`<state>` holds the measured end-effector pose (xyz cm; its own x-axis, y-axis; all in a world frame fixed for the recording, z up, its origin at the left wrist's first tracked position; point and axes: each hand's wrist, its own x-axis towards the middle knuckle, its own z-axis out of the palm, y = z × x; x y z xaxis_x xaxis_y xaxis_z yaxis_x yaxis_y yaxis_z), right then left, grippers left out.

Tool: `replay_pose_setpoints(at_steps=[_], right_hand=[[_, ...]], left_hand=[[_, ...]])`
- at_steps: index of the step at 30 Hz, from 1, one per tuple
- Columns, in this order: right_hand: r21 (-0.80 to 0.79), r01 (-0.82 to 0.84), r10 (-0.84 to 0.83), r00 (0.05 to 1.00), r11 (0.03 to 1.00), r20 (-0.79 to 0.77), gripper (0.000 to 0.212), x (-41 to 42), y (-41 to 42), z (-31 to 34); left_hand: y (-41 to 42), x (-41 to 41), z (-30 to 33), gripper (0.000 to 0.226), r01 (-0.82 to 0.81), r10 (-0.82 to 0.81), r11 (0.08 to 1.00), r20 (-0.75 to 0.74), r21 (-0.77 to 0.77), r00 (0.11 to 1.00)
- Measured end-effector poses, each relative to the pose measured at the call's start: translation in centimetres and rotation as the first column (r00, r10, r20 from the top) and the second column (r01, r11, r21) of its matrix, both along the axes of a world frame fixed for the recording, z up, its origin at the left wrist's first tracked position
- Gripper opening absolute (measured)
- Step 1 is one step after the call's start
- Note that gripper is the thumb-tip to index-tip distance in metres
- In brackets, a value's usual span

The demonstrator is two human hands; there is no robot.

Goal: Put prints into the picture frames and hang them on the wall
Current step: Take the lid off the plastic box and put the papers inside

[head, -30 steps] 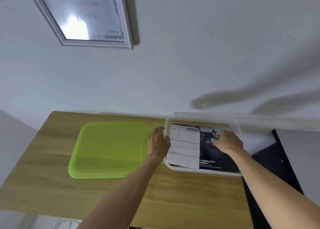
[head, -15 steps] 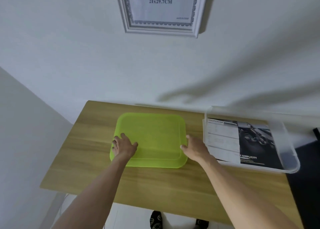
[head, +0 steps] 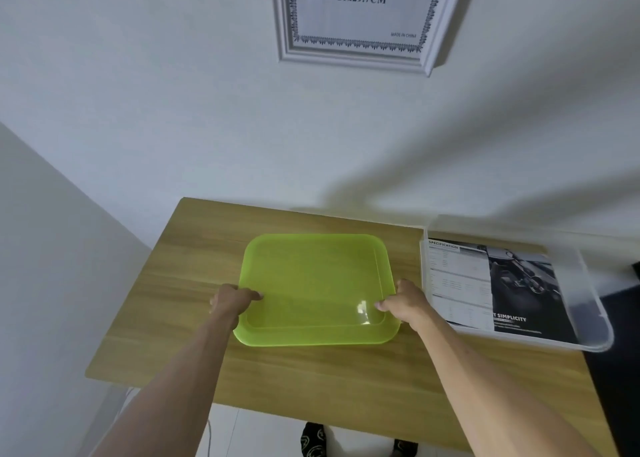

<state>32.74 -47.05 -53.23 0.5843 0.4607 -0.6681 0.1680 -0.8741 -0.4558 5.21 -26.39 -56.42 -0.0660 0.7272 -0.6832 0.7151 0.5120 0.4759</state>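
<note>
Green tray (head: 311, 276) gripped at frame centre.
Left hand (head: 230, 302) and right hand (head: 403, 301) curl round its side rims.

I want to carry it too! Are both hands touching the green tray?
Touching. The head view shows the left hand and right hand gripping the green tray.

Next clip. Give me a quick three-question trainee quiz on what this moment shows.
1. True or false: both hands grip the green tray.
2. The printed sheets lie in: A) the green tray B) the clear bin C) bare table.
3. What size is printed in the picture frame on the wall?

Key: 1 true: left hand and right hand hold opposite edges. 2 B. 3 21x29.7CM.
</note>
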Motion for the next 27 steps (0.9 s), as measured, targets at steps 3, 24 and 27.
replay_pose_setpoints(at_steps=[3, 24, 27], right_hand=[[0.021, -0.014, 0.014, 1.000, 1.000, 0.002, 0.072, 1.1, -0.3, 1.6], [0.087, 0.296, -0.303, 0.949, 0.951, 0.090, 0.057, 24.5, -24.0, 8.0], [0.070, 0.285, -0.291, 0.951, 0.956, 0.107, 0.054, 25.8, -24.9, 7.2]], left_hand=[[1.4, -0.3, -1.3, 0.090, -0.051, 0.049, 0.999, 0.118, 0.014, 0.992], [-18.9, 29.0, 6.6, 0.033, 0.212, -0.235, 0.971, 0.306, 0.109, 0.923], [-20.4, 30.7, 5.9, 0.045, 0.223, -0.248, 0.967, 0.237, 0.126, 0.939]])
